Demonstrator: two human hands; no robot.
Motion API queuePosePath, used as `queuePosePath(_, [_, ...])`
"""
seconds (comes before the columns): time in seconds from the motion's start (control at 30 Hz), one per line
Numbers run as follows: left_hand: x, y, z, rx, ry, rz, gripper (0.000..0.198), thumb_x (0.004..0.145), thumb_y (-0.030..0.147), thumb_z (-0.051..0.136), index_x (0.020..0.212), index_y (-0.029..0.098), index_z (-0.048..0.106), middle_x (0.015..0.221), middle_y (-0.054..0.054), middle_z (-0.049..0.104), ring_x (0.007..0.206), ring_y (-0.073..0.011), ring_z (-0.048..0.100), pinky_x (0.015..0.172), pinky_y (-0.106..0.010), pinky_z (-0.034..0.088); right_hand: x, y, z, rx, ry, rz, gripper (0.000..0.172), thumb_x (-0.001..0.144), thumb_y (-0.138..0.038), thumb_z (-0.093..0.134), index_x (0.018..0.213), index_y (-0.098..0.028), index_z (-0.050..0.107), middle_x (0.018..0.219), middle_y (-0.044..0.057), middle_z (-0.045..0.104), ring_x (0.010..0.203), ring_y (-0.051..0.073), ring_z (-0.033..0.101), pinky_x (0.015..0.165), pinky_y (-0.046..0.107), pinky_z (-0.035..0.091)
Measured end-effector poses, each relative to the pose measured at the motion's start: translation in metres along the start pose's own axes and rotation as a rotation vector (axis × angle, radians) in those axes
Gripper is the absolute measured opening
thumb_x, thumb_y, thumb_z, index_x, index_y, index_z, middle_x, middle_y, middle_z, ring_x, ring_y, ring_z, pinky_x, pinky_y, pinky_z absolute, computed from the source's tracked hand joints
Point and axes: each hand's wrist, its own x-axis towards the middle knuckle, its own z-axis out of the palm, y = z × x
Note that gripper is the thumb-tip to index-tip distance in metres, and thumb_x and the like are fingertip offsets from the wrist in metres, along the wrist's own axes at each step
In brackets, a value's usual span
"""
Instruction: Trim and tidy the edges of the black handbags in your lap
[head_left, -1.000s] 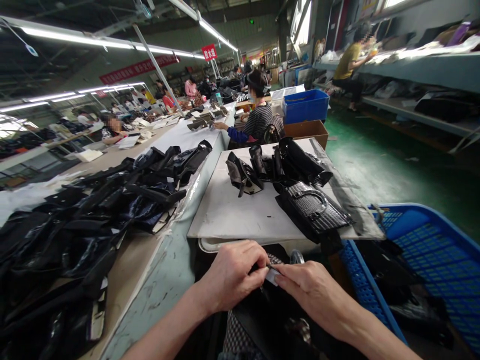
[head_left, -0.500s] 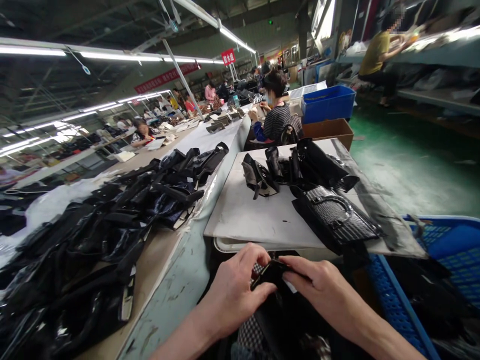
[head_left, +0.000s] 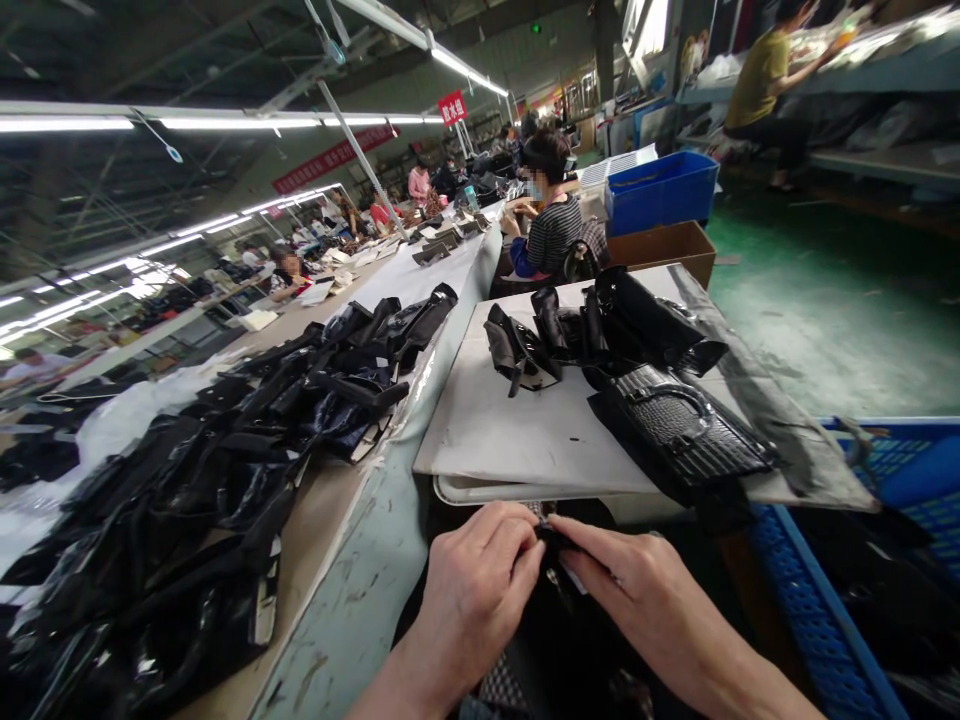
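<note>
Both of my hands meet over my lap, at the near edge of the white board. A black bag piece (head_left: 551, 620) hangs between them, its upper edge pinched in my fingers. My left hand (head_left: 480, 570) is closed, thumb against the bent forefinger, on the left part of that edge. My right hand (head_left: 637, 575) grips the same edge from the right with thumb and fingertips. A small metallic glint, perhaps a zipper pull, shows just below the fingers. Dark cloth and checkered fabric lie beneath; the lower part of the piece is lost in shadow.
On the white board (head_left: 510, 430) lie several black bag parts and a black textured handbag (head_left: 682, 425). To the left, a long table holds a heap of black bag pieces (head_left: 202, 480). A blue basket (head_left: 825, 610) stands at right. A co-worker (head_left: 551, 225) in stripes sits ahead.
My left fingers have closed in on the edge and moved nearer my right fingertips; the gap between them has narrowed. The view has shifted slightly.
</note>
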Motion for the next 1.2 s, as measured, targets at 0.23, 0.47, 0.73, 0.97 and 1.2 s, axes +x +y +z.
queuePosePath(0.23, [0.004,-0.005,0.001,-0.108,-0.012,-0.028,0.014,0.088,0.007,0.056,0.080,0.019,0.054,0.095,-0.001,0.066,0.092,-0.0136,0.063,0.082,-0.025,0.048,0.002,0.000,-0.002,-0.024,0.000,-0.025,0.033,0.097,-0.023,0.040,0.118,-0.025,0.066,0.108,0.003,0.075,0.087,0.019,0.072,0.078,0.028,0.057])
queuePosePath(0.47, [0.011,0.000,-0.002,-0.253,-0.051,-0.235,0.020,0.080,0.004,0.062,0.070,0.019,0.054,0.091,0.001,0.067,0.085,-0.0134,0.063,0.078,-0.025,0.048,0.002,0.003,0.002,0.051,0.016,0.035,0.032,0.096,-0.024,0.045,0.120,-0.033,0.066,0.106,-0.003,0.075,0.085,0.015,0.072,0.078,0.025,0.056])
queuePosePath(0.73, [0.007,0.003,-0.009,-0.276,-0.057,-0.271,0.020,0.079,0.006,0.065,0.067,0.019,0.057,0.096,0.001,0.069,0.089,-0.0139,0.064,0.081,-0.025,0.049,0.001,-0.001,0.002,0.068,0.026,0.093,0.033,0.091,-0.020,0.051,0.115,-0.037,0.068,0.104,-0.008,0.076,0.085,0.014,0.072,0.073,0.022,0.053])
queuePosePath(0.97, [-0.001,0.007,-0.007,-0.198,-0.051,-0.206,0.018,0.083,0.008,0.062,0.071,0.019,0.056,0.101,0.000,0.067,0.095,-0.0153,0.063,0.083,-0.027,0.049,0.001,0.001,0.000,0.069,0.024,0.098,0.033,0.090,-0.019,0.052,0.115,-0.032,0.069,0.105,-0.005,0.076,0.086,0.016,0.072,0.076,0.024,0.055])
queuePosePath(1.2, [0.000,0.004,0.003,-0.111,0.036,-0.175,0.022,0.088,0.012,0.057,0.069,0.018,0.050,0.088,-0.002,0.065,0.082,-0.0142,0.062,0.073,-0.026,0.046,-0.001,-0.001,0.002,0.090,0.023,0.090,0.030,0.092,-0.024,0.053,0.116,-0.033,0.069,0.110,-0.003,0.074,0.093,0.019,0.072,0.079,0.027,0.056])
